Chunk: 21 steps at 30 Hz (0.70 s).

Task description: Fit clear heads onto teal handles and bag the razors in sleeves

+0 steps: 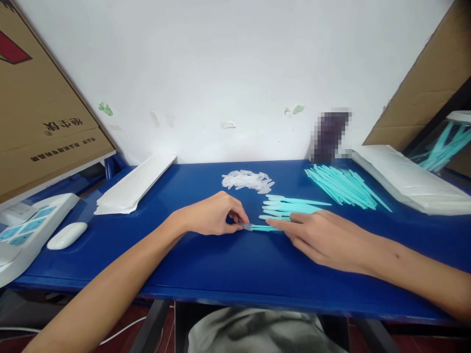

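Observation:
My left hand (221, 214) is closed, with thumb and index finger pinching a small translucent plastic sleeve (247, 227) at the end of thin turquoise sticks (260, 228). From the right, my right hand (319, 237) lies over those sticks, its index finger stretched along them and the other fingers curled; its thumb is hidden. Just behind it is a loose row of turquoise sticks (279, 206) with broader pale ends pointing left. A heap of small translucent sleeves (247, 180) lies farther back. At the back right is a larger pile of turquoise sticks (342, 185).
White flat packs (134, 186) lie at the left, and a thick white pack (408, 179) at the right. A white mouse (67, 236) sits near a white device (40, 220). Cardboard (44, 108) stands at the left. A clear container (445, 142) holds turquoise sticks.

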Motion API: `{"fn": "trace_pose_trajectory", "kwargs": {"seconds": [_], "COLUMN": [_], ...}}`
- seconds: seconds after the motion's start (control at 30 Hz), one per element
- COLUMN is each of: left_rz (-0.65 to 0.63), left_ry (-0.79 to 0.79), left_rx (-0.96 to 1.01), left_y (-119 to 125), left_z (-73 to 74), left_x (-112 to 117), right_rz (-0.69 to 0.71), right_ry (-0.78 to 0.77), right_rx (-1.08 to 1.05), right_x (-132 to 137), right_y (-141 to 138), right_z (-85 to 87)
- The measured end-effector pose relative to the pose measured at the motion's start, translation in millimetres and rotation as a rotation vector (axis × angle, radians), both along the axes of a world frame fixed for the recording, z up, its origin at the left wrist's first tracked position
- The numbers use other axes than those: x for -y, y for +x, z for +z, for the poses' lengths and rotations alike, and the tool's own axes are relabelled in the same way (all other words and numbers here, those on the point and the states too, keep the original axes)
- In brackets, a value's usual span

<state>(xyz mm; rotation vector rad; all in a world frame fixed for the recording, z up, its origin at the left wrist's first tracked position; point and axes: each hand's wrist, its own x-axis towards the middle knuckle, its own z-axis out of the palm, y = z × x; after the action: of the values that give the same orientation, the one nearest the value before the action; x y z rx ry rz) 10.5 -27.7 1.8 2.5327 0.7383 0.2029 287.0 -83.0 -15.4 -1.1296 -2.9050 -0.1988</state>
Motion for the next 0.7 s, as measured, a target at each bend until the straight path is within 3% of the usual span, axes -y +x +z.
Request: {"fn": "trace_pose_trajectory", "kwargs": {"seconds": [0.23, 0.53, 0.7], "left_rz": [0.001, 0.031, -0.003], "left_ry": [0.033, -0.021, 0.171], "left_rx": [-0.004, 0.121, 0.107], "left_y": [0.1, 10.6, 9.9], "left_z": [-0.4, -13.0, -12.3], "left_x": [0.3, 1.6, 1.4], "right_rz": [-0.012, 0.062, 0.053], "right_ry": [-0.036, -0.104, -0.168], "right_rx": [-0.017, -0.156, -0.416], "right_x": [-1.3, -3.0, -7.8], "right_y": [0.0, 2.5, 7.5], "right_z": [-2.2, -4.2, 0.9]}}
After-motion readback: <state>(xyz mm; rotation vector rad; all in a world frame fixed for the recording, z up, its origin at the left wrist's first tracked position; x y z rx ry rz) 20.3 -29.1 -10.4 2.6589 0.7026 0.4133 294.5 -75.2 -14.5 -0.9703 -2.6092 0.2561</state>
